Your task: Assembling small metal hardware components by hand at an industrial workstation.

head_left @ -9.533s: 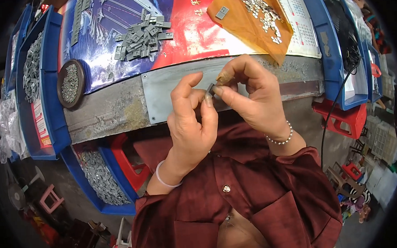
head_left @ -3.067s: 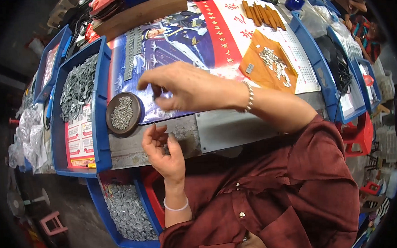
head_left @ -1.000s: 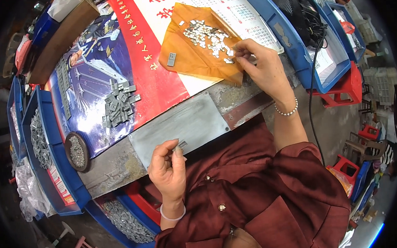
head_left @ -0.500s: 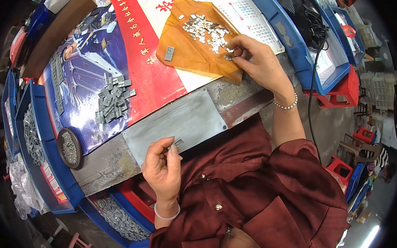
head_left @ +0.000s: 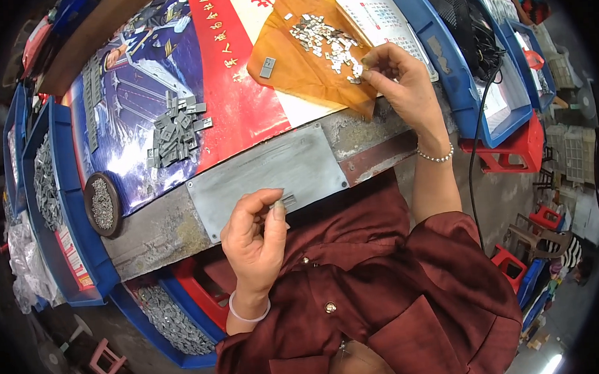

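Note:
My left hand point(head_left: 256, 237), wearing a pale bangle, is closed in a pinch over the grey metal plate point(head_left: 265, 168). A small grey rectangular piece point(head_left: 289, 200) sticks out from its thumb and fingertip. My right hand point(head_left: 406, 86), with a beaded bracelet, is bent over the orange sheet point(head_left: 300, 72). Its thumb and fingers come together at the edge of a heap of small white and silvery pieces point(head_left: 326, 40); whatever is between them is too small to name. A single grey block point(head_left: 267, 67) lies on the sheet's left part.
Grey blocks point(head_left: 176, 129) lie piled on the poster, with a row of them point(head_left: 92, 106) farther left. A round brown dish point(head_left: 102, 205) holds tiny metal parts. Blue bins point(head_left: 85, 232) flank the left; another blue tray point(head_left: 434, 44) with a black cable point(head_left: 475, 120) stands right.
My right hand has shifted slightly at the edge of the small-piece heap. My left hand has moved a little right and up with the grey piece. The view has tilted slightly.

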`<state>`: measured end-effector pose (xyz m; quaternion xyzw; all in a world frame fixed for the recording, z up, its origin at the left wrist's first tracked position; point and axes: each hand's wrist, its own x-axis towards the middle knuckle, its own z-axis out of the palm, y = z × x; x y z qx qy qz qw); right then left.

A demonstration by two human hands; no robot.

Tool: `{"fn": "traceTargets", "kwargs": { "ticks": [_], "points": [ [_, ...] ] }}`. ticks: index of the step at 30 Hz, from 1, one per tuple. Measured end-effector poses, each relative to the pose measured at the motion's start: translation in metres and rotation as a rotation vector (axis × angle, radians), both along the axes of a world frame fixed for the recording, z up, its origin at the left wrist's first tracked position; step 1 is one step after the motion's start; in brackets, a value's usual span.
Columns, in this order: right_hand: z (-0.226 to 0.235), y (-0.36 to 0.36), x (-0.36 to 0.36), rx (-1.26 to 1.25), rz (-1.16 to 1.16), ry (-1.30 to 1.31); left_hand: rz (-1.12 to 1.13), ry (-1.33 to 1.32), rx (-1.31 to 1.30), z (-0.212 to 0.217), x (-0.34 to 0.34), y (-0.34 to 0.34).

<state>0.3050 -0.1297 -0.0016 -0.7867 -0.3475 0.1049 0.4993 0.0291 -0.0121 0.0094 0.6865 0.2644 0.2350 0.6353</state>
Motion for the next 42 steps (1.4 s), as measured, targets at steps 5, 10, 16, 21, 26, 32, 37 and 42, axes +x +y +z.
{"fn": "traceTargets", "kwargs": {
  "ticks": [5, 10, 16, 21, 26, 32, 37, 42],
  "points": [
    [0.004, -0.003, -0.003, 0.167, -0.005, 0.260, 0.011, -0.022, 0.003, 0.006, 0.012, -0.005],
    [0.023, 0.004, -0.044, 0.373, 0.115, 0.643, -0.041, 0.015, -0.054, 0.009, 0.021, -0.007],
    [0.032, 0.017, -0.083, 0.275, 0.288, 0.855, -0.073, 0.030, -0.189, 0.012, 0.031, -0.002],
    [0.027, 0.030, -0.097, 0.310, 0.374, 0.878, -0.052, -0.032, -0.288, 0.012, 0.030, -0.001],
    [0.023, 0.035, -0.103, 0.277, 0.434, 0.883, -0.053, -0.017, -0.380, 0.014, 0.024, 0.004],
    [0.025, 0.036, -0.100, 0.281, 0.365, 0.904, -0.046, -0.027, -0.534, 0.013, 0.019, 0.010],
    [0.024, 0.034, -0.106, 0.229, 0.420, 0.801, -0.035, -0.006, -0.517, 0.011, 0.017, 0.011],
    [0.027, 0.032, -0.107, 0.116, 0.478, 0.726, -0.043, 0.001, -0.528, 0.010, 0.015, 0.011]
  ]
}}
